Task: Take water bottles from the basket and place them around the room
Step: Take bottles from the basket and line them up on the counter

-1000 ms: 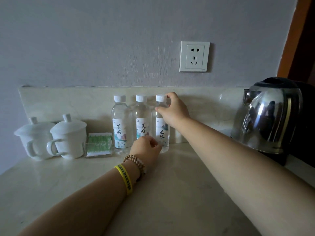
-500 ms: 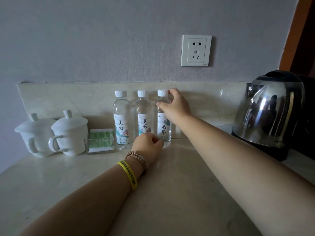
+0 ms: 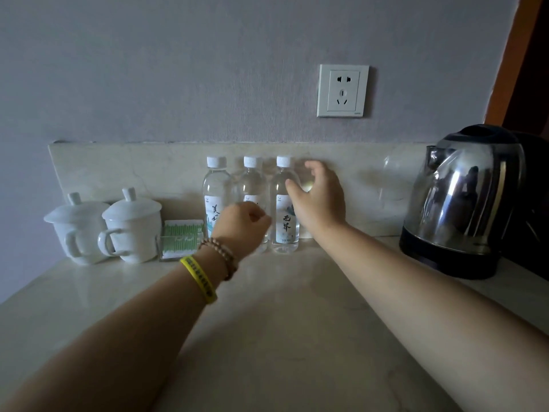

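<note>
Three clear water bottles with white caps stand upright in a row against the marble backsplash: the left bottle (image 3: 216,195), the middle bottle (image 3: 252,182) and the right bottle (image 3: 282,225). My left hand (image 3: 242,226), with bead and yellow wristbands, hovers with curled fingers in front of the middle bottle and hides its label; I see nothing held in it. My right hand (image 3: 320,200) is just right of the right bottle with its fingers spread, and the thumb lies near the bottle's shoulder. No basket is in view.
Two white lidded cups (image 3: 130,226) and a clear holder of green packets (image 3: 181,237) stand left of the bottles. A steel electric kettle (image 3: 463,200) sits at the right on the marble counter (image 3: 282,322). A wall socket (image 3: 343,90) is above.
My right hand has let go of the right bottle's neck and spread its fingers. My left hand has risen from the bottles' bases to label height, a little leftward.
</note>
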